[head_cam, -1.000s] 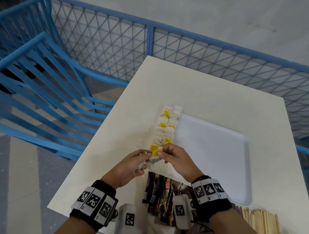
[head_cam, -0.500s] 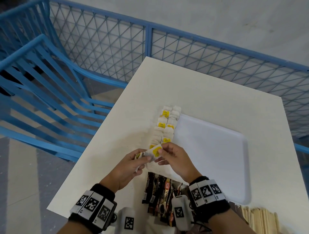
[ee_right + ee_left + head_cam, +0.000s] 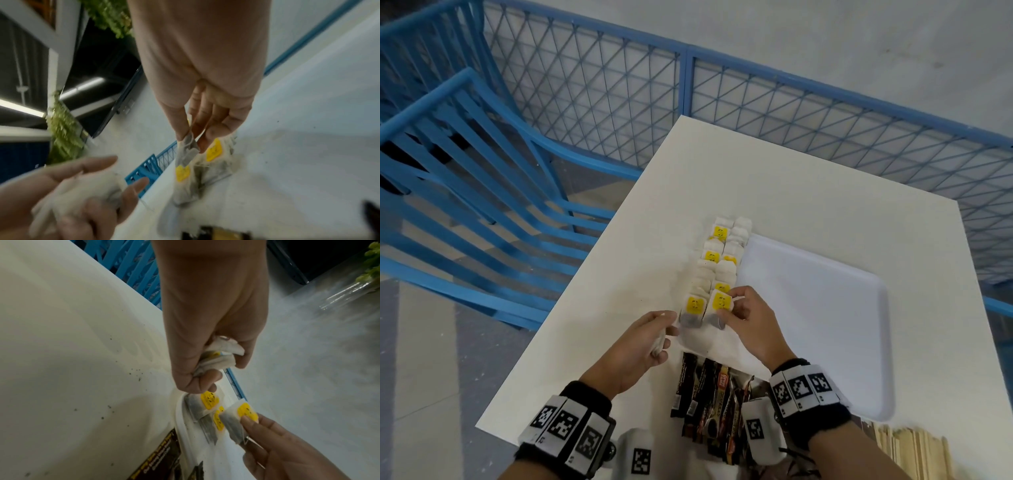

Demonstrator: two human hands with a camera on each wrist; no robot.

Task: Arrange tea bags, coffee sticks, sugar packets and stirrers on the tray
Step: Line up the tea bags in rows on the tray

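Observation:
A white tray [image 3: 825,325] lies on the table. Two rows of tea bags [image 3: 722,253] with yellow tags run along its left edge. My right hand [image 3: 734,308] pinches one tea bag [image 3: 720,302] at the near end of the right row; its bottom touches the tray. The wrist views show the same pinch by my right hand [image 3: 194,138] on the tea bag [image 3: 242,414]. Just left of the rows, my left hand [image 3: 666,334] grips a small bunch of tea bags [image 3: 216,360]. Dark coffee sticks [image 3: 709,397] lie at the table's near edge.
Wooden stirrers [image 3: 907,448] lie at the bottom right, beside the tray's near corner. A blue mesh fence [image 3: 688,85] and a blue chair [image 3: 465,205] stand beyond the table's [image 3: 791,178] left and far edges. Dark specks dot the table by the tray.
The hands, which met over one tea bag, have parted. My right hand carried that bag forward to the row's near end; my left hand stayed back with its bunch.

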